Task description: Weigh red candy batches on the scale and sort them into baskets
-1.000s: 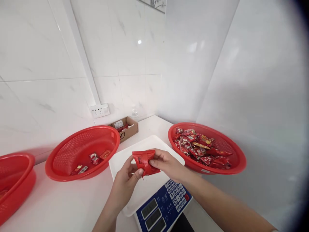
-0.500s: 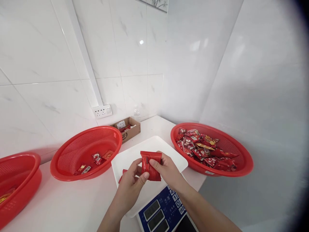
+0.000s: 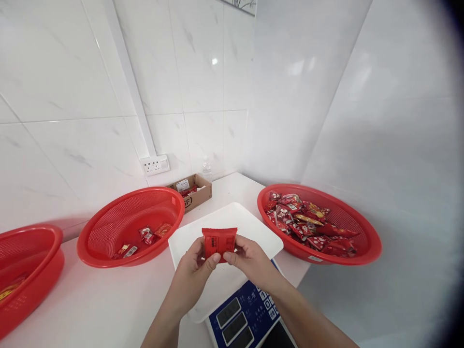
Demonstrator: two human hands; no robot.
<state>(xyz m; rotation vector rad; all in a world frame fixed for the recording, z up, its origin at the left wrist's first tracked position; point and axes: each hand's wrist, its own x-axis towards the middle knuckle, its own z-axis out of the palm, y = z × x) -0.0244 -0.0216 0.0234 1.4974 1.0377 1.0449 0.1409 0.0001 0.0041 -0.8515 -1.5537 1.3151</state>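
Observation:
A small red snack packet with dark printing faces me, held upright above the white tray of a weighing scale. My left hand is closed on its left side, thumb at the lower edge. On the right side, my right hand pinches it the same way, the two thumbs nearly meeting. Beneath my hands, the scale's blue panel shows displays and number keys, partly covered by my right forearm.
On the right stands a red basket piled with red packets. Another red basket holds several packets at the left, and a third red basket is cut off at the edge. Behind are a cardboard box and a clear bottle.
The packet has been turned flatter towards me, and its printed face now shows. Both thumbs have shifted to its lower edge. The red piece seen beside my left hand is no longer visible.

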